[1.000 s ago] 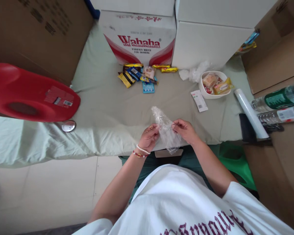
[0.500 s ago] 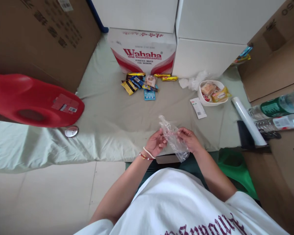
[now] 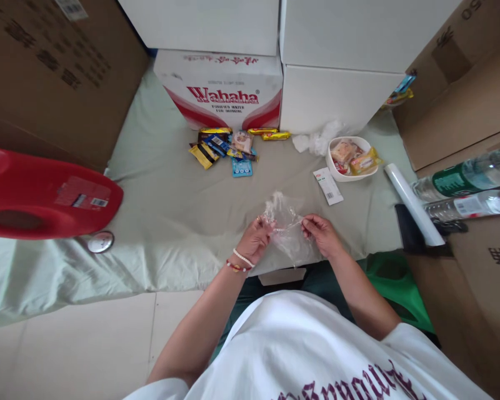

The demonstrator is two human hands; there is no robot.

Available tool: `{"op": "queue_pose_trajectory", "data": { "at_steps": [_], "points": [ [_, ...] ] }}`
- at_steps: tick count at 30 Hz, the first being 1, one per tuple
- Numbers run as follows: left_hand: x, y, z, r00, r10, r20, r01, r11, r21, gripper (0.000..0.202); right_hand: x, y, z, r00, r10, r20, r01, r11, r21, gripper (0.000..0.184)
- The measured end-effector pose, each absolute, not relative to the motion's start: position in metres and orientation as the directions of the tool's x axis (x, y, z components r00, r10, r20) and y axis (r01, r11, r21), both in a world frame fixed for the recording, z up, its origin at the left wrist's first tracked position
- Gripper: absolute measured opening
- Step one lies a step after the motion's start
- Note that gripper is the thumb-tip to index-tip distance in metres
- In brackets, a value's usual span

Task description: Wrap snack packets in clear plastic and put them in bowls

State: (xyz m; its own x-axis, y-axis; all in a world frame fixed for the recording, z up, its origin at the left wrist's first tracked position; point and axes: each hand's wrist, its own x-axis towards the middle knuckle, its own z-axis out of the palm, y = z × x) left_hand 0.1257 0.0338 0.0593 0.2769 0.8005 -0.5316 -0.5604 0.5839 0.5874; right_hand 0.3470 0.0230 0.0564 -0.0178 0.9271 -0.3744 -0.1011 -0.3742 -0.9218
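A clear plastic bag (image 3: 290, 233) is stretched between my two hands, just above the front edge of the cloth-covered surface. My left hand (image 3: 256, 240), with two bracelets at the wrist, pinches its left side. The bag's right side is pinched between the thumb and fingers of my right hand (image 3: 320, 233). Beyond them lies a small pile of wrapped snacks (image 3: 225, 147). To the right, a white bowl (image 3: 352, 176) holds more packaged snacks, and a white sachet (image 3: 328, 186) lies beside it.
A Wahaha carton (image 3: 225, 91) and white boxes (image 3: 341, 94) stand at the back. On the left are a red plastic jug (image 3: 54, 194) and a round metallic object (image 3: 100, 242). A white roll (image 3: 414, 205) and plastic bottles (image 3: 466, 178) lie right. Crumpled clear plastic (image 3: 319, 139) sits near the bowl.
My hands have moved slightly apart, and the bag between them is spread wider and flatter. The camera view has shifted a little, so the surroundings appear further left.
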Motion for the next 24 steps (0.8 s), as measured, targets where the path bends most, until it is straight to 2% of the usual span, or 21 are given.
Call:
{"op": "queue_pose_trajectory", "data": {
  "at_steps": [4,8,12,15,17,21,24],
  "points": [
    [0.106,0.045,0.060,0.298,0.792,-0.533,-0.452,0.608,0.652,0.055,0.348,0.028,0.059,0.039,0.946,-0.322,-0.047,-0.320,-0.946,0.045],
    [0.089,0.053,0.059,0.277,0.795,-0.540,-0.453,0.603,0.656,0.054,0.350,0.032,0.058,0.067,0.944,-0.322,-0.029,-0.320,-0.947,0.043],
    [0.083,0.057,0.047,0.044,0.831,-0.555,-0.533,0.489,0.691,0.061,0.350,0.033,0.053,0.075,0.934,-0.348,-0.008,-0.349,-0.937,0.043],
    [0.085,0.057,0.040,-0.133,0.867,-0.480,-0.534,0.345,0.772,0.055,0.352,0.034,0.055,-0.034,0.917,-0.397,0.050,-0.395,-0.917,0.048],
    [0.089,0.055,0.041,-0.163,0.901,-0.402,-0.492,0.279,0.825,0.048,0.356,0.036,0.061,-0.180,0.876,-0.448,0.047,-0.447,-0.893,0.056],
    [0.099,0.047,0.055,-0.085,0.956,-0.280,-0.434,0.217,0.874,0.043,0.362,0.053,0.077,-0.306,0.835,-0.458,-0.082,-0.502,-0.861,0.072],
    [0.103,0.041,0.064,-0.004,0.980,-0.198,-0.395,0.180,0.901,0.046,0.354,0.070,0.082,-0.352,0.814,-0.462,-0.085,-0.519,-0.851,0.068]
  ]
}}
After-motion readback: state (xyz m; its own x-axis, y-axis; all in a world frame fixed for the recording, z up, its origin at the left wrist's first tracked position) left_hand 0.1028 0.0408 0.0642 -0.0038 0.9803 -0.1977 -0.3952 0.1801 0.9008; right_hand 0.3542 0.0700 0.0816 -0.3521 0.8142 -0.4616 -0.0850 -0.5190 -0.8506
